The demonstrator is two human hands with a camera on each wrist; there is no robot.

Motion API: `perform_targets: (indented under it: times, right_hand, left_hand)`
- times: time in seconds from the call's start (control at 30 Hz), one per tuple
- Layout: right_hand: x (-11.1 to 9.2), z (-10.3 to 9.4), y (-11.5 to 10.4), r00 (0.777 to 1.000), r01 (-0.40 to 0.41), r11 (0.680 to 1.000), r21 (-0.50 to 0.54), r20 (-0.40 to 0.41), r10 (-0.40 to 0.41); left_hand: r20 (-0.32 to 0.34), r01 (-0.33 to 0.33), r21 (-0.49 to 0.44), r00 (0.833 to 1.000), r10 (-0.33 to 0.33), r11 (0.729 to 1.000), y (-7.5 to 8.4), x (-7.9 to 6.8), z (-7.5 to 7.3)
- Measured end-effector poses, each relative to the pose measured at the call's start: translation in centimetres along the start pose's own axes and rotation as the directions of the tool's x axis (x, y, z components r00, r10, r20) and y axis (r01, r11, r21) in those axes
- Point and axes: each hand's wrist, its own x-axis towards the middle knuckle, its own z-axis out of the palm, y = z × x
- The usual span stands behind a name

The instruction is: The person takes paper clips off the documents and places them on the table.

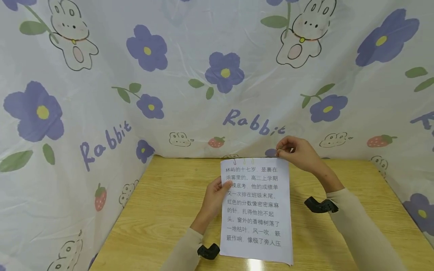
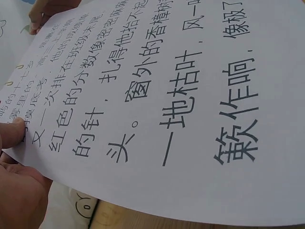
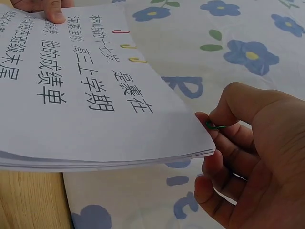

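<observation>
A stack of printed paper sheets [image 1: 255,210] is held up, its top sheet covered in large Chinese text. My left hand [image 1: 214,195] grips the stack's left edge, thumb on the front and the other fingers behind. At the top right corner, my right hand [image 1: 301,154] pinches a small green paper clip [image 3: 214,126] between thumb and index finger, right at the paper's edge. Along the top edge sit a red paper clip [image 3: 120,31] and two yellow ones, one of them a yellow paper clip [image 3: 138,60] closest to the right hand. Loose sheet edges show along the stack's side.
Below the paper lies a wooden table [image 1: 162,210]. A white cloth [image 1: 190,34] printed with flowers, rabbits and strawberries hangs behind it and along both sides. Each wrist wears a black band, such as the right wristband [image 1: 320,205].
</observation>
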Motion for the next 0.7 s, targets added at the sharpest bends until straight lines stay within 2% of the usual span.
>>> perform_targets:
  times: [0.4,0.7]
  right_hand:
    - [-0.3,-0.7,0.4,1.000,-0.005,1.000,0.002,-0.024,0.005]
    - [-0.3,-1.3,0.8,0.997,0.049,0.999,-0.004,-0.058,-0.049]
  left_hand:
    - [-0.006,-0.014,-0.035,1.000,0.014,0.999,-0.2,-0.2,-0.4]
    - [0.003,-0.014,-0.036,1.000,0.014,0.999,0.0,-0.2,-0.3]
